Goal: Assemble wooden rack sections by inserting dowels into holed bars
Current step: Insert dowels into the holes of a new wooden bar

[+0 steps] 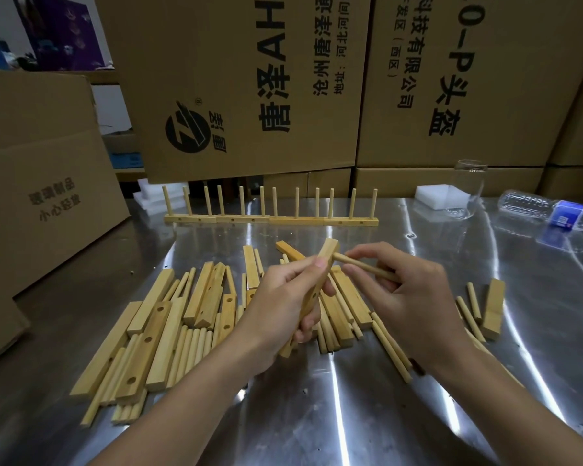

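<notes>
Head view: both forearms (189,415) reach in from below over the steel desk (350,415) — the left hand (283,297) grips a holed bar (323,260), held tilted above the loose pile (169,331) of bars and dowels. The right hand (414,297) pinches a dowel (360,265) between thumb and fingers (371,252), its tip at the bar's upper end; finished sections (270,218) stand behind.

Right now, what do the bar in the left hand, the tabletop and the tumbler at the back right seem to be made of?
Bar: pale, bare-looking wood; matt yellow faces with faint grain and a drilled hole. Tabletop: metal, probably stainless steel; brushed sheen with streaky glare. Tumbler: clear glass or plastic, cannot tell which; the background shows through it.
</notes>
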{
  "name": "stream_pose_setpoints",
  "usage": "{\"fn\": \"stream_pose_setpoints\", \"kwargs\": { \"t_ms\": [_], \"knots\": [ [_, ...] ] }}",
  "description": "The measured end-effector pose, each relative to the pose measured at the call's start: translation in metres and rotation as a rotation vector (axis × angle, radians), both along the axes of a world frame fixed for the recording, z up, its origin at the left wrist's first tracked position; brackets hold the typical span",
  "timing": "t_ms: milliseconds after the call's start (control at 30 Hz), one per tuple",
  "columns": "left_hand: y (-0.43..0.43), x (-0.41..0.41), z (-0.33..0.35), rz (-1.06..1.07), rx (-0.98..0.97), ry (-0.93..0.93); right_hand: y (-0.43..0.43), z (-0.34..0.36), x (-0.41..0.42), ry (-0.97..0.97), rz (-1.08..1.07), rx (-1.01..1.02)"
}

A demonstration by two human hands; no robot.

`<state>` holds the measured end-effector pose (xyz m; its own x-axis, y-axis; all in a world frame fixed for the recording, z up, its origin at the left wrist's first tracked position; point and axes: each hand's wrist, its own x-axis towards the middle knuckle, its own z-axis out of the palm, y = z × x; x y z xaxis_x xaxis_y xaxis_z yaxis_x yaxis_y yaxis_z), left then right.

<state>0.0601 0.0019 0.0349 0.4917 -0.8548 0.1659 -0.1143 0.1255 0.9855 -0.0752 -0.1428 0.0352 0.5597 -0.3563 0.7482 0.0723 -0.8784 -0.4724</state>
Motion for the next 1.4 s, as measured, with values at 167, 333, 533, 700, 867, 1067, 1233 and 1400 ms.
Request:
{"fn": "stream_pose_setpoints", "kwargs": {
  "t_ms": [167,333,533,700,867,1067,1233,1400],
  "knots": [
    [-0.001,-0.001,0.0,-0.018,-0.013,-0.035,0.0,0.001,0.0,0.037,-0.015,0.035],
    [0.002,-0.008,0.001,0.012,-0.043,-0.153,0.006,-0.001,0.001,0.013,0.025,0.166],
    [0.001,-0.014,-0.001,0.084,-0.117,-0.361,0.013,0.0,-0.002,0.028,0.084,0.307],
    [0.001,-0.006,-0.005,0.109,-0.098,-0.485,0.01,0.004,-0.003,0.147,0.112,0.397],
    [0.001,-0.009,-0.007,0.112,-0.087,-0.555,0.002,0.021,-0.006,0.277,0.542,1.299],
    [0.0,-0.003,0.002,0.122,-0.1,-0.43,0.0,0.02,-0.006,0.264,0.326,0.607],
    [-0.002,-0.001,-0.003,0.001,-0.065,-0.256,0.001,-0.001,0.0,0.135,0.002,0.008],
    [-0.004,-0.002,-0.014,0.009,-0.042,-0.285,0.001,-0.001,0.003,0.231,0.227,0.538]
  ]
}}
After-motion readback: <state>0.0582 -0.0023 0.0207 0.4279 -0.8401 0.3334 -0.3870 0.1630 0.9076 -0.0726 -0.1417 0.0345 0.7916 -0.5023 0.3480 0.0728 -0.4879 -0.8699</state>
